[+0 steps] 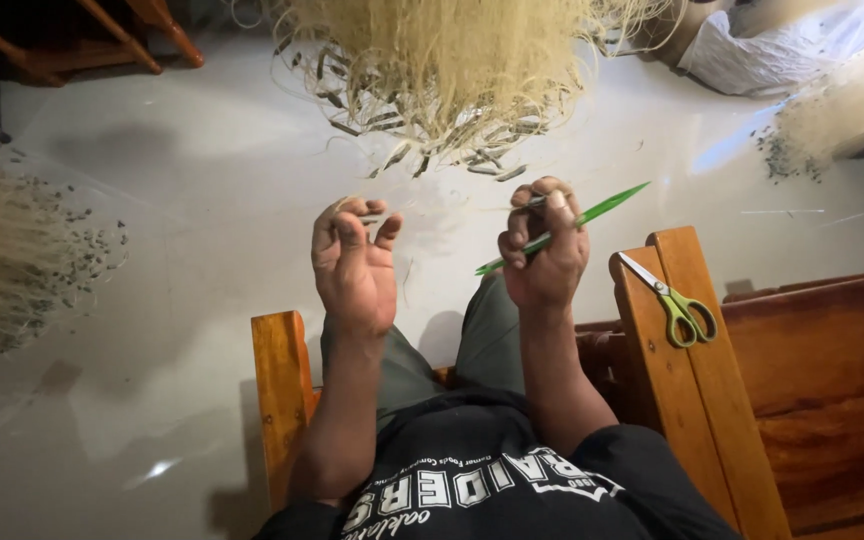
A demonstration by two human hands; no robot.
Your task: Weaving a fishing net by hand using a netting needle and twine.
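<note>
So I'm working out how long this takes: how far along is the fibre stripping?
Done: big pale fibre heaps on the floor, green scraps beside them. In hand: the right hand grips a green leaf strip; the left hand pinches a thin strand. What is left cannot be seen. Scissors lie unused on the armrest.

Glossy varnished wood armrest (697,380), dry straw-like fibres (442,60), polished floor (182,200).
</note>
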